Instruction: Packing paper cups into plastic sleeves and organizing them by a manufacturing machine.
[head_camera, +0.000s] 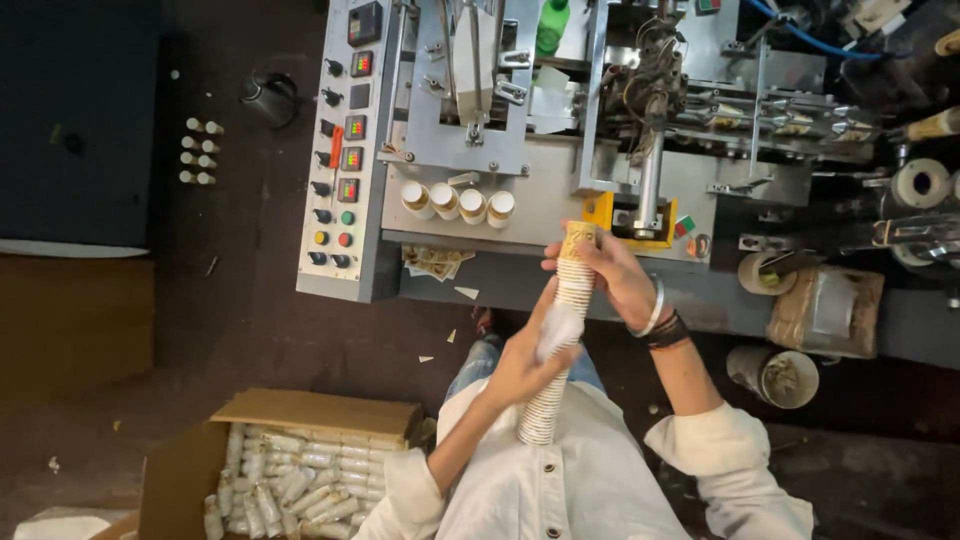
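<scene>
Both hands close on one tall stack of nested paper cups, pale with a brown pattern (565, 330), held nearly upright in front of the person's chest. The left hand (520, 370) wraps the lower half in a full grip, fingers pressed around a bit of white wrap, taking the weight; the right hand (612, 275) curls over the top end, seemingly to steady it so the column does not bend.

Behind the stack stands the big grey metal cup-forming machine (560, 190), its grey control panel with coloured buttons and small red displays (340, 150) on the left side. Four finished cups (458, 203) sit rim-up on its ledge — just beyond the stack's top. On the floor at lower left, an open brown cardboard box (190, 470) holds wrapped sleeves of cups laid flat, within arm's reach.
</scene>
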